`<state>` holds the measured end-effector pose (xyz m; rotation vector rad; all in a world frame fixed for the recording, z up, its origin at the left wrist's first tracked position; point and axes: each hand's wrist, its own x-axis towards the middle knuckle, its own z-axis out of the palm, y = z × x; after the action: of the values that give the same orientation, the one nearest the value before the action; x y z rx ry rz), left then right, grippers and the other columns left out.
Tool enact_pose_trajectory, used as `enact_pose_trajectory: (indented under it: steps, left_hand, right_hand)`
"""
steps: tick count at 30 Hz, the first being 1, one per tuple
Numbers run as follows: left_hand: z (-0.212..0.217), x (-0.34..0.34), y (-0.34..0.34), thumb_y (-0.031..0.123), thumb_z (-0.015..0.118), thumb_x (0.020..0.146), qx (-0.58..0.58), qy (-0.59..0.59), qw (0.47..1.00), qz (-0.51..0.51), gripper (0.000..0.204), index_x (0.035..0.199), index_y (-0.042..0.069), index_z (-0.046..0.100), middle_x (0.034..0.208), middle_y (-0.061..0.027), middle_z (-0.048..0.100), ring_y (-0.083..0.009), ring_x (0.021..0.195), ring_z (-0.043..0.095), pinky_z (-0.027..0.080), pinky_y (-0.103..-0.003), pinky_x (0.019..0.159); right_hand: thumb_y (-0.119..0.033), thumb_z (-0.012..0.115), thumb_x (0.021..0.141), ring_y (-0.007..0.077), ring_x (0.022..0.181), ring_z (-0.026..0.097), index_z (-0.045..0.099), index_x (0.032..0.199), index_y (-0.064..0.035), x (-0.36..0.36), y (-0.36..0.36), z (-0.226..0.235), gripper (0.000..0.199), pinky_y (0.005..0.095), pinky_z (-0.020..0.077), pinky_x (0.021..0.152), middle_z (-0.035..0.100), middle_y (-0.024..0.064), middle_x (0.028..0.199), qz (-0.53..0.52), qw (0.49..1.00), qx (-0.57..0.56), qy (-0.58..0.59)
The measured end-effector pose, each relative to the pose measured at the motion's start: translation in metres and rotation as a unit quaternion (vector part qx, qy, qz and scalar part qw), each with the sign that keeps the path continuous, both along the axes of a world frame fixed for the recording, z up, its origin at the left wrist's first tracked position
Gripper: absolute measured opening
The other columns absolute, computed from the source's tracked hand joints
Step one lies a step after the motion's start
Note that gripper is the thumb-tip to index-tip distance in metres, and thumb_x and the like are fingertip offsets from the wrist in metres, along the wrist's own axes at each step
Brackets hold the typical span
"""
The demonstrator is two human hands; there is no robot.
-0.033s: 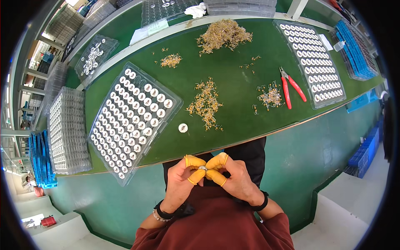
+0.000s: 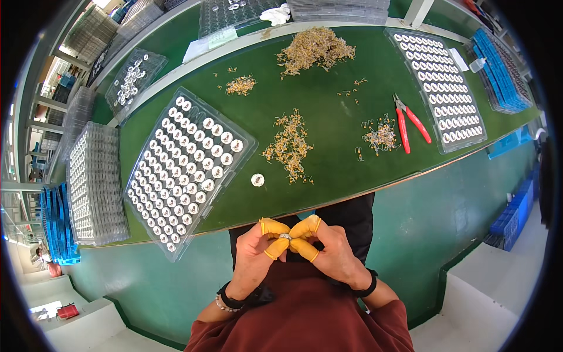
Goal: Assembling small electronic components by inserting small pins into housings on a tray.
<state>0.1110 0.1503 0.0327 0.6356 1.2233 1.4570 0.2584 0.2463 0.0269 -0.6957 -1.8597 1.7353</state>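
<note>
Your left hand point(image 2: 253, 253) and right hand point(image 2: 335, 253), fingertips in yellow finger covers point(image 2: 275, 250), pinch a small silvery round piece point(image 2: 285, 236) between them, above your lap, just off the green surface's point(image 2: 340, 167) near edge. Ahead, one loose round white disc point(image 2: 257, 180) lies between a clear plastic tray point(image 2: 201, 107) of similar discs and a scattered pile of tiny orange wire-legged parts point(image 2: 289, 145). Red-handled metal cutters point(image 2: 403, 128) rest farther right.

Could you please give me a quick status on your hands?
Left hand, right hand: both pinching small pale part, mostly hidden. Loose white disc, red-handled cutters on table.
</note>
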Motion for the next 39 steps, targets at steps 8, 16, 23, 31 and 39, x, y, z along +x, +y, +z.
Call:
enact_pose_trajectory:
  steps: [8, 16, 23, 31, 39]
  left_hand:
    - [0.000, 0.004, -0.001, 0.000, 0.061, 0.090, 0.006, 0.007, 1.000, 0.002, 0.014, 0.103, -0.001, 0.058, 0.097, -0.0047, 0.055, -0.0102, 0.076, 0.052, 0.045, -0.023, 0.063]
    - [0.000, 0.005, 0.000, -0.001, 0.059, 0.090, 0.028, 0.024, 0.999, -0.020, 0.015, 0.105, -0.002, 0.057, 0.100, -0.0043, 0.055, -0.0110, 0.086, 0.054, 0.046, -0.024, 0.077]
    - [0.002, 0.003, -0.001, 0.000, 0.059, 0.091, -0.010, -0.008, 0.998, -0.056, 0.015, 0.105, -0.002, 0.055, 0.097, -0.0037, 0.056, -0.0087, 0.081, 0.053, 0.045, -0.022, 0.071]
    - [0.006, 0.005, 0.002, 0.000, 0.057, 0.092, -0.042, 0.001, 0.996, -0.082, 0.014, 0.105, 0.000, 0.054, 0.091, -0.0028, 0.056, -0.0057, 0.071, 0.049, 0.042, -0.019, 0.062]
    - [0.007, 0.005, 0.003, 0.001, 0.058, 0.091, -0.039, 0.003, 0.996, -0.083, 0.013, 0.104, 0.000, 0.054, 0.089, -0.0029, 0.057, -0.0054, 0.069, 0.049, 0.042, -0.020, 0.060]
  right_hand:
    - [0.002, 0.070, 0.080, 0.0192, 0.068, 0.068, 0.060, 0.097, -0.0003, 0.001, -0.002, -0.002, 0.019, 0.0272, 0.0535, 0.063, 0.067, 0.0079, 0.084, -0.006, 0.997, 0.078, 0.001]
    - [-0.002, 0.068, 0.083, 0.0227, 0.069, 0.067, 0.060, 0.101, -0.0031, 0.003, 0.005, -0.001, 0.019, 0.0292, 0.0525, 0.062, 0.067, 0.0082, 0.080, 0.034, 0.997, 0.073, 0.018]
    - [0.002, 0.063, 0.082, 0.0330, 0.071, 0.063, 0.056, 0.108, -0.0041, 0.008, 0.033, 0.001, 0.027, 0.0371, 0.0497, 0.058, 0.063, 0.0120, 0.085, 0.141, 0.977, 0.154, 0.050]
    - [0.012, 0.055, 0.075, 0.0359, 0.067, 0.059, 0.055, 0.104, -0.0029, 0.012, 0.039, -0.019, 0.032, 0.0371, 0.0468, 0.054, 0.061, 0.0149, 0.081, 0.188, 0.966, 0.161, 0.072]
    - [0.001, 0.061, 0.086, 0.0353, 0.070, 0.062, 0.056, 0.104, -0.0019, 0.012, 0.037, -0.009, 0.019, 0.0345, 0.0485, 0.059, 0.064, 0.0150, 0.082, 0.169, 0.979, 0.090, 0.068]
